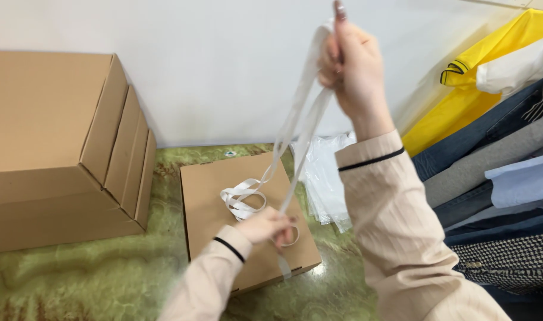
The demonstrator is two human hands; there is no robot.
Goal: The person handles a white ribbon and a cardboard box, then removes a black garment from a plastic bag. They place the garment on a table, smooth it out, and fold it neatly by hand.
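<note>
Right hand (350, 62) pinches the white ribbon (295, 128) high up; left hand (265, 226) grips it low over the flat box (248, 220) on the worktop (75, 279). The slack coil on the lid could knot if pulled taut.

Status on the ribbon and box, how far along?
Done: box is closed and lies flat on the table. In hand: right hand lifts the white ribbon high, left hand pinches it low over the lid; spare loops lie on the lid. Left: no ribbon wraps the box, and no bow shows.
</note>
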